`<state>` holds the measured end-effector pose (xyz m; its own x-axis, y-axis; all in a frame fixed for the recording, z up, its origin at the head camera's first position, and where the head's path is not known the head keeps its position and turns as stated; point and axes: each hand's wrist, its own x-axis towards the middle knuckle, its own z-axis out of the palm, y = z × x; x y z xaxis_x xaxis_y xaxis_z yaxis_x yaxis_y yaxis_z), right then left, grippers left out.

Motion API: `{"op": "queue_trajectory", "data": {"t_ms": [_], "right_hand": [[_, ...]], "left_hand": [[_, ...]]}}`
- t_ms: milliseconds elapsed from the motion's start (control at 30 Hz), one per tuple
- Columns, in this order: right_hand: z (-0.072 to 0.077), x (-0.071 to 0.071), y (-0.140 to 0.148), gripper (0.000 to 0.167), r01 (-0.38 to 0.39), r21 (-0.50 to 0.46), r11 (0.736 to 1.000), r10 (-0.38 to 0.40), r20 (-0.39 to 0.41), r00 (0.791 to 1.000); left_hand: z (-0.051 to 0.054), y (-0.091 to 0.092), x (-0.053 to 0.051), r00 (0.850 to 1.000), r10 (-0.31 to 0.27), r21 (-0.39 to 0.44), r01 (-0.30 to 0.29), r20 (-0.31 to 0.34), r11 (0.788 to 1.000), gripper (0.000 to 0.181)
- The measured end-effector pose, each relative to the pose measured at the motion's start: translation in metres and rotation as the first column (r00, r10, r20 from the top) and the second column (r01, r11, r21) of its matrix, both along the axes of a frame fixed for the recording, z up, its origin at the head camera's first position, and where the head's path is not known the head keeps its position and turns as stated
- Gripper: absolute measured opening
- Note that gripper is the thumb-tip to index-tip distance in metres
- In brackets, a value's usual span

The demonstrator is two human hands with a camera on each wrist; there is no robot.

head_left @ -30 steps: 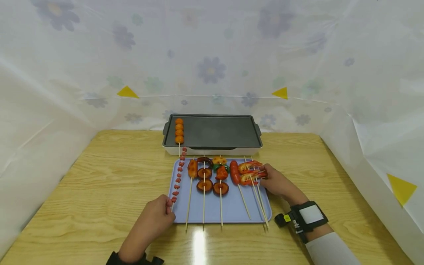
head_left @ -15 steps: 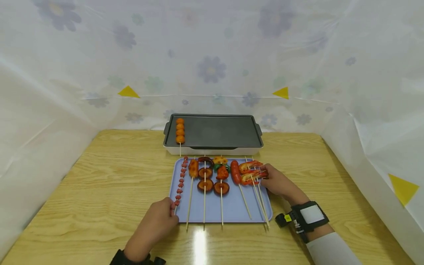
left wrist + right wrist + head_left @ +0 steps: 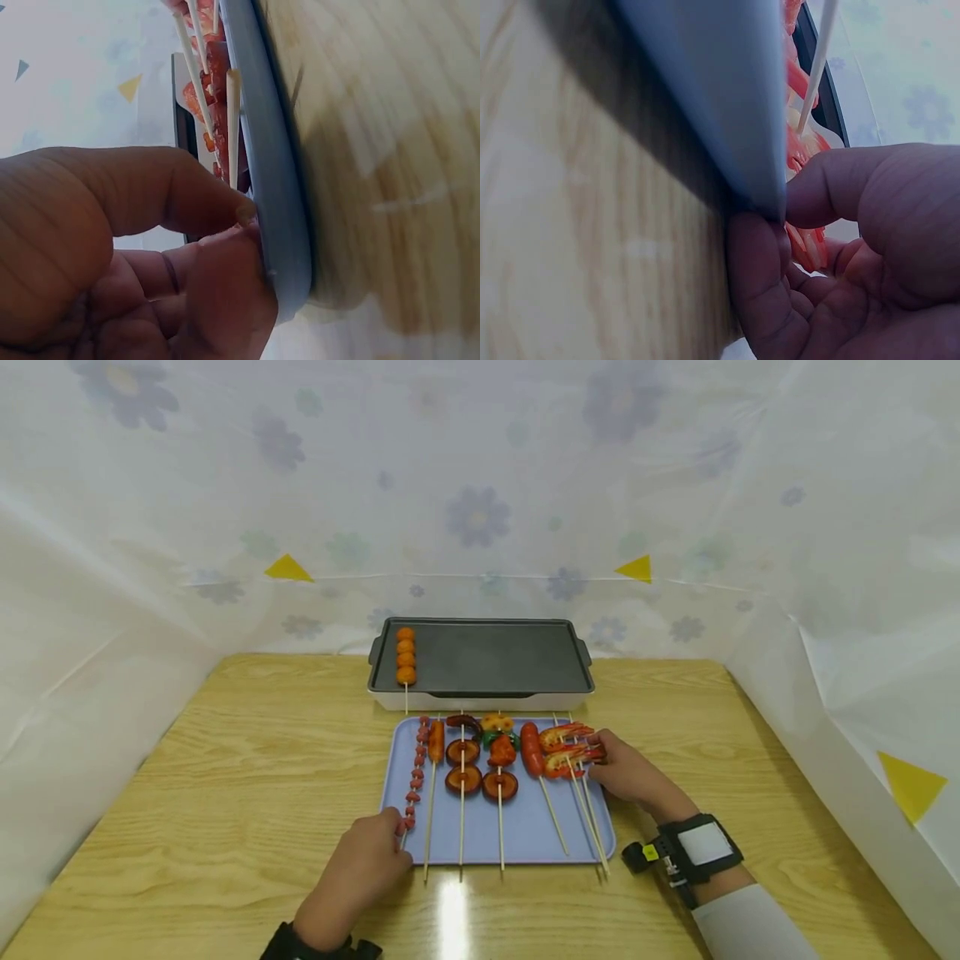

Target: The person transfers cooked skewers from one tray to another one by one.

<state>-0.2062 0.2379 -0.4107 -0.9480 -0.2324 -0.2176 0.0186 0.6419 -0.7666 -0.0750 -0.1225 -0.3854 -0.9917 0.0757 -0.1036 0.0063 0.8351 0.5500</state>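
Note:
My left hand (image 3: 365,856) pinches the lower end of a thin skewer threaded with small red meat pieces (image 3: 416,784), which lies along the left side of a pale blue tray (image 3: 480,842). In the left wrist view, thumb and forefinger meet at the tray's rim (image 3: 281,187) and hide the stick's end. On the opposite side, my right hand (image 3: 630,772) grips the tray's right edge between thumb and fingers, beside the shrimp skewers (image 3: 567,762). Right of the meat skewer lie an orange-brown sausage-like skewer (image 3: 437,742), mushroom skewers (image 3: 463,780) and a red sausage skewer (image 3: 531,750).
Behind the tray stands a dark flat griddle (image 3: 495,656) with a white base. A skewer of orange balls (image 3: 406,657) lies at its left end, its stick overhanging the front. Wooden tabletop (image 3: 247,777) extends on both sides, and a flowered sheet (image 3: 480,468) hangs behind.
My left hand has moved slightly right and down, drawing the meat skewer fully onto the tray beside the sausage-like skewer, which has turned and shifted slightly. The right hand stays on the tray's edge.

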Motion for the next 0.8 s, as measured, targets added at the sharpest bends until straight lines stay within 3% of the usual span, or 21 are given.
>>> {"op": "queue_trajectory", "data": {"t_ms": [233,433,633,800], "right_hand": [[0.001,0.001,-0.002,0.049,0.011,-0.01,1.0,-0.011,0.017,1.0],[0.001,0.002,-0.002,0.05,0.003,-0.001,1.0,-0.003,0.011,1.0],[0.002,0.001,-0.002,0.051,0.012,0.013,1.0,-0.012,0.012,1.0],[0.001,0.002,-0.001,0.051,-0.007,0.002,1.0,0.007,-0.017,1.0]], "left_hand": [[0.0,-0.002,0.001,0.999,-0.02,-0.004,0.02,0.038,1.0,0.018],[-0.001,-0.003,0.004,0.999,-0.03,0.018,0.029,0.024,0.999,0.013],[0.001,-0.006,0.002,0.999,0.009,0.029,-0.01,0.036,1.0,0.016],[0.006,-0.01,-0.004,0.998,0.05,0.032,-0.049,-0.031,0.998,0.023]]}}
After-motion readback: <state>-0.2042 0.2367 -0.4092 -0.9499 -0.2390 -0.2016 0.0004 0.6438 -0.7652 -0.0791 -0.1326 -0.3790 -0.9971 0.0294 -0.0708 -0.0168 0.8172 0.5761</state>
